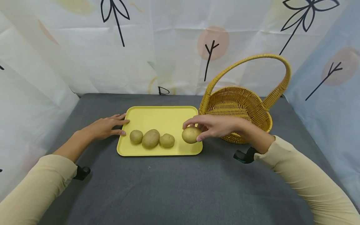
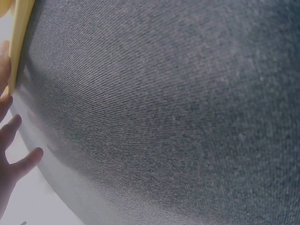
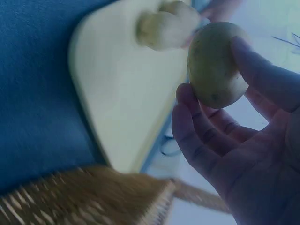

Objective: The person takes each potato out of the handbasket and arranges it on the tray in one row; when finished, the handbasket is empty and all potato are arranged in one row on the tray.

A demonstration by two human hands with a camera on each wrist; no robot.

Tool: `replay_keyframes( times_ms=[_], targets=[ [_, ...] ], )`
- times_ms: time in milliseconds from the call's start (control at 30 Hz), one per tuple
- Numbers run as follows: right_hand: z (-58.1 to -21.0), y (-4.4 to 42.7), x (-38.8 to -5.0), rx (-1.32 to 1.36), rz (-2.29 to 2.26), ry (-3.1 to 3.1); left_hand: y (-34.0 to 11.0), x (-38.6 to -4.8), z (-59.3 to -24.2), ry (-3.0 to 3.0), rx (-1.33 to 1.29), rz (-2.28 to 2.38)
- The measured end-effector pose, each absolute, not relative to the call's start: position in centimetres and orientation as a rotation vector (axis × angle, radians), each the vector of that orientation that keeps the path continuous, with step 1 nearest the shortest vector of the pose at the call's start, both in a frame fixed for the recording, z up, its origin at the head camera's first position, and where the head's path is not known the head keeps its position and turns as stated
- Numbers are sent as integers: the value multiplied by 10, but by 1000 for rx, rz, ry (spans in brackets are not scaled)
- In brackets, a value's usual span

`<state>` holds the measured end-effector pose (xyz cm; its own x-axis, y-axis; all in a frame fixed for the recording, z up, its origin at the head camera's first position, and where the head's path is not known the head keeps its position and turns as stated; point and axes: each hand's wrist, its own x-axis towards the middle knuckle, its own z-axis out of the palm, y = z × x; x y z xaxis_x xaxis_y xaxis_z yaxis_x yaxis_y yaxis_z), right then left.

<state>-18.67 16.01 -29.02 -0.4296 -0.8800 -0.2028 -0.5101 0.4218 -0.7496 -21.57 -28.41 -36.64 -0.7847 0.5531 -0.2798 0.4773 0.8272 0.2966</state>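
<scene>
A potato (image 1: 191,135) is pinched between the thumb and fingers of my right hand (image 1: 215,126), over the right end of a yellow tray (image 1: 160,117). The right wrist view shows the same potato (image 3: 213,65) between thumb and fingertips. Three more potatoes sit in a row on the tray's left half: a small one (image 1: 136,137), a larger one (image 1: 151,139) and another small one (image 1: 167,140). At the tray's left edge, my left hand (image 1: 108,126) rests with fingers extended and touching the rim. Only some of its fingers show in the left wrist view.
A yellow wicker basket (image 1: 234,93) with a tall handle (image 1: 253,57) stands just right of the tray, partly behind my right forearm. Grey cloth (image 1: 157,187) covers the table. Patterned white curtains (image 1: 174,47) hang at the back and sides.
</scene>
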Motion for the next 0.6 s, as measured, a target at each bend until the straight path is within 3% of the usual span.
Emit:
replay_keyframes(
  times_ms=[333,600],
  targets=[
    [-339,132,-193,-1217,-712,2098,-285,-215,-369,2658,774,298],
    [-349,122,-197,-1101,-862,2053,-283,-216,-367,2656,772,289]
  ],
)
